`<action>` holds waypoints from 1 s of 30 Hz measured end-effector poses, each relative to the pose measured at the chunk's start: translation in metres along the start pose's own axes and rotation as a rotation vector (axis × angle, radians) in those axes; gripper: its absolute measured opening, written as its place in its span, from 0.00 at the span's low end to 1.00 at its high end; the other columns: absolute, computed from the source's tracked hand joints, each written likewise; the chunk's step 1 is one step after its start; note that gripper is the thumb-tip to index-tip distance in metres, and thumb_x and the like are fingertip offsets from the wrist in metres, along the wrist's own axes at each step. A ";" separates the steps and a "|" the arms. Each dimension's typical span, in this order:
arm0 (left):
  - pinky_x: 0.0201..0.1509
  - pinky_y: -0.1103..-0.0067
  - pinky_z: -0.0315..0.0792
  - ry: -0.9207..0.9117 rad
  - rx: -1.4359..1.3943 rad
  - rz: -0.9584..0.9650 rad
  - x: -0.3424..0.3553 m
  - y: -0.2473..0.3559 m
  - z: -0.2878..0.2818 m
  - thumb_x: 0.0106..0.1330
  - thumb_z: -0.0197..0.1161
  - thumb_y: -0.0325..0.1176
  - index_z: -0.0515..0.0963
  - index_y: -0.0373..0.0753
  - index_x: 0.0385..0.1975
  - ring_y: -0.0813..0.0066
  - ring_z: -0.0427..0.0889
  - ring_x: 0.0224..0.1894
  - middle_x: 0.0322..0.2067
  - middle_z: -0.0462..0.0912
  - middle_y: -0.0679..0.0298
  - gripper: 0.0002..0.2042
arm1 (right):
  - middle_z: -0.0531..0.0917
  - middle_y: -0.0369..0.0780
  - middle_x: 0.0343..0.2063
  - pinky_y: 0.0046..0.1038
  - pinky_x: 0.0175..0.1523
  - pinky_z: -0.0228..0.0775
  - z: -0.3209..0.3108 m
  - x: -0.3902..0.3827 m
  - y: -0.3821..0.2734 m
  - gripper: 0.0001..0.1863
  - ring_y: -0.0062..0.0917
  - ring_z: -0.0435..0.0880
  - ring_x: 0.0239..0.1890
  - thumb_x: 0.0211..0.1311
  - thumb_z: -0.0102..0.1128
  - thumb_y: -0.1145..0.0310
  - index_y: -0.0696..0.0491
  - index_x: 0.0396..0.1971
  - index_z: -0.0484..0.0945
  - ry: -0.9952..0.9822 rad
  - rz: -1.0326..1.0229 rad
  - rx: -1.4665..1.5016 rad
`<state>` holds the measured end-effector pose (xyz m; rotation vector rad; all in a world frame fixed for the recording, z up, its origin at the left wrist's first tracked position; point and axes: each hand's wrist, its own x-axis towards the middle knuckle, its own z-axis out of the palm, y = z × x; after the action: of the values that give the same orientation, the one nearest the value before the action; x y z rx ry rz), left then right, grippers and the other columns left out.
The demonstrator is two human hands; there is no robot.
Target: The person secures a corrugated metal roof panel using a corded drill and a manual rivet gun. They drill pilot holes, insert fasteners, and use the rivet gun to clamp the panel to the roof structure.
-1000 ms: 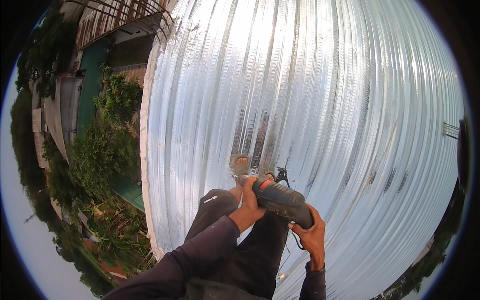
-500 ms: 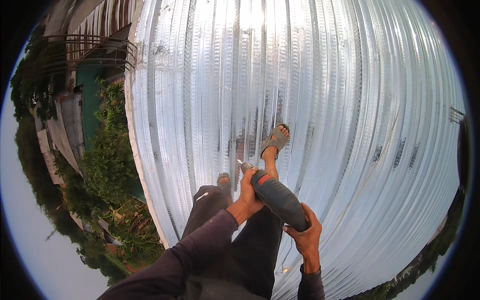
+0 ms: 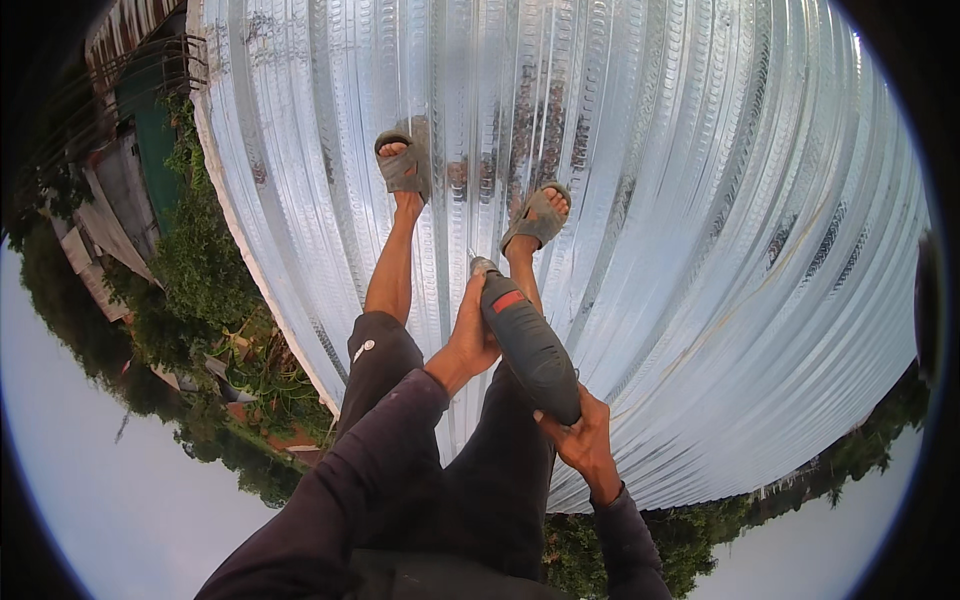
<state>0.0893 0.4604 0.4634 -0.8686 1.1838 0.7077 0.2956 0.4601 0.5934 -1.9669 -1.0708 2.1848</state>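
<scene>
- From where I stand, the feet have changed most: half a second ago the left foot trailed near the knee; now both brown strapped sandals show well ahead of the body, the left one farther forward.
- Those 2 feet are planted apart on the shiny silver ribbed roof sheeting, metal by the look of it.
- The dark grey, long-bodied power drill with its red band has stayed in both hands, now pointing more directly forward.
- The left hand is wrapped around its front part, behind the thin metallic bit; the right hand closes on its rear end.
- The drill is in front of the thighs, its tip beside the right shin; it seems held clear of the sheeting.
- I'd read that as carrying while walking, not drilling.
- The roof's pale, rough edge runs along the left, with green trees beyond.
</scene>
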 end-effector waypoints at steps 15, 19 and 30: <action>0.53 0.66 0.87 0.027 0.764 0.319 0.151 0.245 -0.018 0.70 0.60 0.21 0.66 0.21 0.62 0.57 0.87 0.43 0.45 0.81 0.46 0.21 | 0.87 0.43 0.31 0.28 0.39 0.76 -0.015 0.060 -0.077 0.17 0.30 0.86 0.31 0.48 0.74 0.75 0.62 0.40 0.81 0.391 -0.035 -0.262; 0.55 0.63 0.86 -0.036 0.507 0.371 0.172 0.267 -0.003 0.69 0.61 0.20 0.67 0.21 0.61 0.52 0.86 0.48 0.46 0.80 0.46 0.22 | 0.87 0.44 0.31 0.29 0.39 0.76 0.003 0.093 -0.088 0.19 0.32 0.87 0.31 0.49 0.75 0.73 0.62 0.42 0.80 0.278 -0.071 -0.301; 0.57 0.63 0.82 0.078 0.157 0.220 0.172 0.238 0.008 0.75 0.56 0.27 0.68 0.28 0.57 0.59 0.85 0.47 0.42 0.81 0.53 0.15 | 0.87 0.52 0.40 0.33 0.43 0.81 0.059 0.142 -0.070 0.34 0.42 0.90 0.38 0.48 0.71 0.77 0.65 0.59 0.73 0.099 -0.344 -0.287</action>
<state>-0.0657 0.5906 0.2503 -0.6454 1.4000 0.7516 0.1846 0.5483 0.5016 -1.7913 -1.6396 1.8224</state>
